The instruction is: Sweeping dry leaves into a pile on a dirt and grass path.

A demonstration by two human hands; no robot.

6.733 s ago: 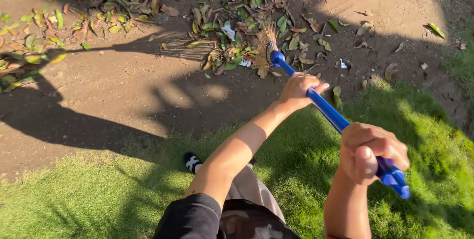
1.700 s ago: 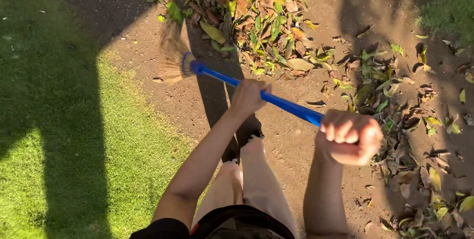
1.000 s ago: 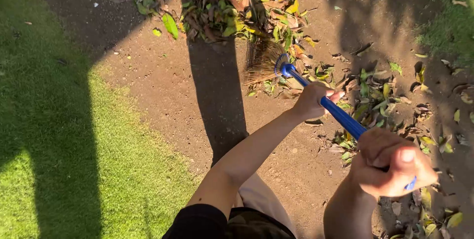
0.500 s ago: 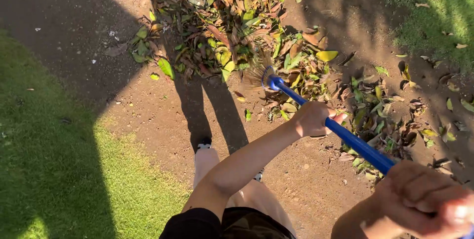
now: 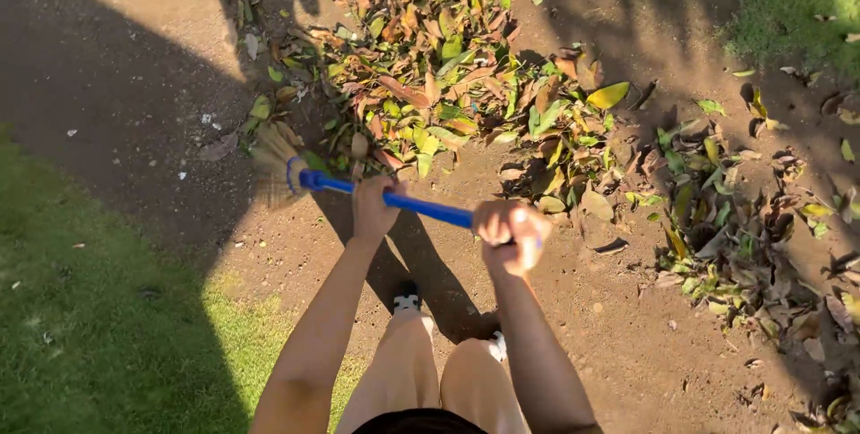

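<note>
Blue broom handle (image 5: 394, 200) sits clenched in both fists, left hand (image 5: 374, 207) ahead of right hand (image 5: 511, 233). Short, low strokes would best push stray leaves toward the leaf pile (image 5: 448, 85) in the upper middle.

Both bare arms reach forward from the bottom of the view, the left arm (image 5: 327, 309) nearly straight, the right arm (image 5: 533, 344) rising to a bent wrist. The left hand (image 5: 374, 206) is closed in a grip, knuckles up, farther out and to the left. The right hand (image 5: 511, 235) is clenched in a fist, nearer and to the right.
</note>
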